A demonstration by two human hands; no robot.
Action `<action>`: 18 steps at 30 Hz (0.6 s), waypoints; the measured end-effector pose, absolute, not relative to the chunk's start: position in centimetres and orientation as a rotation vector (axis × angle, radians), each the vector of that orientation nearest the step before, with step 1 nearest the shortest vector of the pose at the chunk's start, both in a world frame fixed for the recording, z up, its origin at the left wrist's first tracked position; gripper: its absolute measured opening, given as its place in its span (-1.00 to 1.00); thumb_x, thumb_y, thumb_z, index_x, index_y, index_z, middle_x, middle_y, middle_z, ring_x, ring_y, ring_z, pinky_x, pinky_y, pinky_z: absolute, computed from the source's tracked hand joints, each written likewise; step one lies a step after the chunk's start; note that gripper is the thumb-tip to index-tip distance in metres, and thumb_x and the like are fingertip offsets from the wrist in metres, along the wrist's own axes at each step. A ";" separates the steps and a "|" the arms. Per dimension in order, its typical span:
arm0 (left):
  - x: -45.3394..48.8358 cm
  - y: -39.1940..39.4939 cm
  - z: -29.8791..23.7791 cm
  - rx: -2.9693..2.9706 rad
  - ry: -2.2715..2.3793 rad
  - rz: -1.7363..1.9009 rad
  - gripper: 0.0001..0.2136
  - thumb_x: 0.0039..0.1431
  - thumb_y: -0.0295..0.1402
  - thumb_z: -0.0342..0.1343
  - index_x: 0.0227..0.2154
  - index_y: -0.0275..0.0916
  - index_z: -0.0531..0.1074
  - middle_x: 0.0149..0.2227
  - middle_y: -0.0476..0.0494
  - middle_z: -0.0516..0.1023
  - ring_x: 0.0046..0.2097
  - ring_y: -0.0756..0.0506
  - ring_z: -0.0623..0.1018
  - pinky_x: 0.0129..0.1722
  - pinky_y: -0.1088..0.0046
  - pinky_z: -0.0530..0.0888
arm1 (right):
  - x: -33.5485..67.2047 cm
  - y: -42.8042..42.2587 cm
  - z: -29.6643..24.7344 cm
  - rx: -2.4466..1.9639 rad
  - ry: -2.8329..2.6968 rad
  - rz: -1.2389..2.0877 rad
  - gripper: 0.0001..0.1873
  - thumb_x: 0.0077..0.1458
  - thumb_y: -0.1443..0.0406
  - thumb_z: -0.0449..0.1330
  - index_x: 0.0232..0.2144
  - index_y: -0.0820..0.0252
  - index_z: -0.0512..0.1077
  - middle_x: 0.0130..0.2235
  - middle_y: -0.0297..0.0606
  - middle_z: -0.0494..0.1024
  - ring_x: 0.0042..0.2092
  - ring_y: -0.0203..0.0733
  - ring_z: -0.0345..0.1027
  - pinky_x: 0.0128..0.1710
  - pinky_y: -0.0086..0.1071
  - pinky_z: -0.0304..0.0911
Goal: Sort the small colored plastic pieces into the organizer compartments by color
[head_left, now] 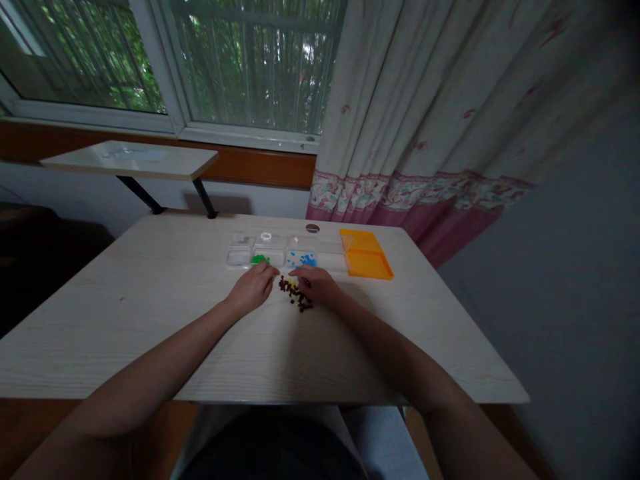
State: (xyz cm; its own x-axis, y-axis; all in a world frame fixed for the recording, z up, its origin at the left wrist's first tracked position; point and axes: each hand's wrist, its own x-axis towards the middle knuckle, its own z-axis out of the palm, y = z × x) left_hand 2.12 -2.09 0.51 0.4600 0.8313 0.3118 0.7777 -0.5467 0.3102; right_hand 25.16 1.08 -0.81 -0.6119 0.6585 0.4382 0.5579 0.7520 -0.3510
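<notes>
A small heap of dark red and yellow beads (pixel 296 294) lies on the pale wooden table (pixel 150 313). My left hand (pixel 254 287) rests just left of the heap, fingers curled toward it. My right hand (pixel 316 283) rests on the heap's right side, fingers bent down over the beads. Whether either hand pinches a bead is too small to make out. Right behind the hands stands a clear compartment box (pixel 273 252) holding green beads (pixel 259 259) and blue beads (pixel 301 259).
An orange lid or tray (pixel 366 262) lies right of the clear box. A small dark round thing (pixel 313 228) sits at the table's far edge. A low shelf (pixel 130 160) stands under the window behind; a curtain (pixel 425 133) hangs at the right.
</notes>
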 end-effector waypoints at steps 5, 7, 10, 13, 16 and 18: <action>3.1 -2.5 0.8 2.591 1.569 0.570 -0.76 0.27 -0.43 -0.10 -0.05 -0.20 0.36 -0.13 -0.21 0.36 -0.06 -0.17 0.43 -0.02 0.28 0.42 | 25.3 1.2 -0.9 -0.899 -2.343 0.249 -0.70 0.12 0.44 0.05 -0.14 0.19 0.49 -0.29 -0.22 0.48 -0.25 -0.24 0.34 -0.17 -0.38 0.29; 3.3 -2.7 0.8 2.595 1.590 0.557 -0.76 0.27 -0.43 -0.11 -0.06 -0.21 0.36 -0.13 -0.21 0.35 -0.07 -0.17 0.43 -0.03 0.28 0.42 | 25.3 1.2 -0.8 -0.867 -2.319 0.266 -0.72 0.13 0.43 0.05 -0.15 0.20 0.48 -0.29 -0.21 0.47 -0.23 -0.23 0.33 -0.16 -0.36 0.29; 3.2 -2.8 0.8 2.593 1.567 0.595 -0.74 0.27 -0.45 -0.12 -0.04 -0.22 0.35 -0.13 -0.23 0.35 -0.06 -0.18 0.42 -0.02 0.26 0.42 | 25.5 1.3 -0.8 -0.822 -2.306 0.311 -0.75 0.13 0.41 0.09 -0.15 0.22 0.48 -0.26 -0.18 0.48 -0.20 -0.20 0.33 -0.14 -0.33 0.30; 3.0 -2.7 0.5 2.564 1.543 0.652 -0.72 0.25 -0.48 -0.13 -0.03 -0.23 0.34 -0.13 -0.23 0.36 -0.05 -0.19 0.42 0.00 0.24 0.42 | 25.7 1.7 -1.1 -0.832 -2.294 0.346 -0.80 0.17 0.37 0.09 -0.19 0.20 0.48 -0.27 -0.20 0.48 -0.21 -0.21 0.33 -0.16 -0.33 0.30; 2.8 -2.5 0.3 2.539 1.517 0.702 -0.69 0.21 -0.51 -0.11 -0.01 -0.22 0.33 -0.13 -0.23 0.36 -0.04 -0.19 0.42 0.02 0.23 0.41 | 25.8 1.8 -1.3 -0.860 -2.273 0.338 -0.79 0.24 0.30 0.06 -0.24 0.20 0.49 -0.32 -0.22 0.46 -0.25 -0.23 0.32 -0.20 -0.35 0.29; 2.7 -2.4 0.1 2.531 1.502 0.726 -0.67 0.19 -0.52 -0.10 0.00 -0.23 0.32 -0.11 -0.23 0.36 -0.03 -0.19 0.41 0.03 0.22 0.41 | 25.9 1.6 -1.3 -0.858 -2.275 0.328 -0.77 0.26 0.28 0.04 -0.24 0.21 0.50 -0.32 -0.21 0.46 -0.25 -0.23 0.32 -0.20 -0.34 0.29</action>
State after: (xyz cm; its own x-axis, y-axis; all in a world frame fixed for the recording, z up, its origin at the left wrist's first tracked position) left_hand 2.74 -2.36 0.14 0.3959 0.8512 0.3445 0.7987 -0.5043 0.3283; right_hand 25.85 1.62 -1.31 -0.5558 0.6595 0.5061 0.4896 0.7517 -0.4418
